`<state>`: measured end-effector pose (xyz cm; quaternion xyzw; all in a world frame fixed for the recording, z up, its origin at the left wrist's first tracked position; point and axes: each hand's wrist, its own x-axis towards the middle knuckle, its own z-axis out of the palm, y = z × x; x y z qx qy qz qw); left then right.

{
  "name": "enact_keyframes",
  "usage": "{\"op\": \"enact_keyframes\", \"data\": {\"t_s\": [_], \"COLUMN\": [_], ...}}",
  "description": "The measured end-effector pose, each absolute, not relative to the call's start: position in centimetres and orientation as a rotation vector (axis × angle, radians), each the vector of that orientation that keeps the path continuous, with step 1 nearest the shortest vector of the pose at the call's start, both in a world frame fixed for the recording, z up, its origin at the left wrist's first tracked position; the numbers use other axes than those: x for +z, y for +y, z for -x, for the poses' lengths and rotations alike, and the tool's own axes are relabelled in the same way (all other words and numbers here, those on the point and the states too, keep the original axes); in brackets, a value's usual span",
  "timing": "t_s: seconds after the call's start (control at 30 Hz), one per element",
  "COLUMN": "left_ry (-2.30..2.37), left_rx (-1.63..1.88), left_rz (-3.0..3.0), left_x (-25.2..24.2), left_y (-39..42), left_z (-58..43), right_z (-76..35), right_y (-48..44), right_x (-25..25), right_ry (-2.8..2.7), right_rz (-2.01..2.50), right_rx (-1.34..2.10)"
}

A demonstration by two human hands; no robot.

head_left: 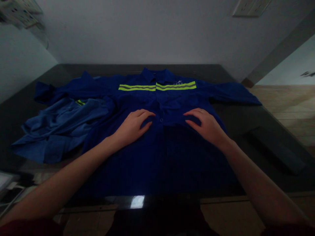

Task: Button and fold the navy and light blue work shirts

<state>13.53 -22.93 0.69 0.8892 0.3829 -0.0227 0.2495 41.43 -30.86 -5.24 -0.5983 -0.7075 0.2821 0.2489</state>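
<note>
L hand (133, 126) and R hand (208, 126): grip spread, fingers flat, pinching nothing, both pressed on the work shirt (159, 144) either side of its button line. Shirt lies front-up across the dark tabletop (270, 131). Looks like the smoothing step; next move prob. needs palms sliding outward. Second blue garment (61, 127) bunched at left.

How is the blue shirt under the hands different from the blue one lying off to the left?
The dark blue shirt lies spread flat, front up; the lighter blue garment is crumpled. Both hands, left hand and right hand, rest on the dark one; none touches the lighter. Both show yellow reflective stripes.
</note>
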Motion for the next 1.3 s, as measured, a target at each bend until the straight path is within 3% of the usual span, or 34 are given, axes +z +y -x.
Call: {"op": "enact_keyframes", "data": {"t_s": [0.13,0.3,0.67,1.03,1.3], "left_ry": [0.941,1.207,1.129,1.081,1.114], "left_rx": [-0.233,-0.459,-0.246,-0.342,-0.468], "left_rz": [-2.286,-2.315,-2.356,-2.38,-2.546], "left_x": [4.0,1.7,-2.2,-1.8,-1.5], "left_y": [-25.9,-28.0,-30.1,-29.9,-30.3], "left_z": [-15.3,-15.1,-14.6,-14.8,-15.5], "right_z": [-37.9,-34.5,-33.7,-35.7,-35.9], "right_y": [-33.0,-34.3,-35.0,-35.0,-34.7], "right_x": [-1.5,-2.1,-4.1,-3.9,-3.0], "right_ry": [-1.959,-2.206,-2.22,-1.957,-1.817], "right_rz": [1.555,1.601,1.688,1.954,1.779], "right_rx": [0.973,1.002,0.964,1.042,0.857]}}
